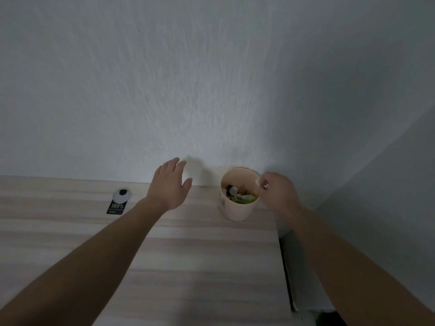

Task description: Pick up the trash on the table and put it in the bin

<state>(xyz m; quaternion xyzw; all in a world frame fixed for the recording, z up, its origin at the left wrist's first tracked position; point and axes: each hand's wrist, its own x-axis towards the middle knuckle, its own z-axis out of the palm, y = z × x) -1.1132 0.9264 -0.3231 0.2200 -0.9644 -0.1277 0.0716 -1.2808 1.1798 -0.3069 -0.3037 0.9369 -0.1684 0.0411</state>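
A small peach bin [235,211] stands at the back right of the wooden table [188,267], close to the wall. It holds several bits of trash, some green, white and black. My right hand [279,192] is curled at the bin's right rim, thumb at the inner edge, and seems to pinch the rim. A small pale glint shows at its fingertips. My left hand [170,184] hovers open to the left of the bin, fingers spread toward the wall, holding nothing. A black wrapper [115,208] printed "100%" lies at the left, with a white round lid [122,195] on its far end.
The grey wall [211,90] rises directly behind the table and bin. The table's right edge [286,267] runs just right of the bin, with a dark gap and a pale surface beyond it.
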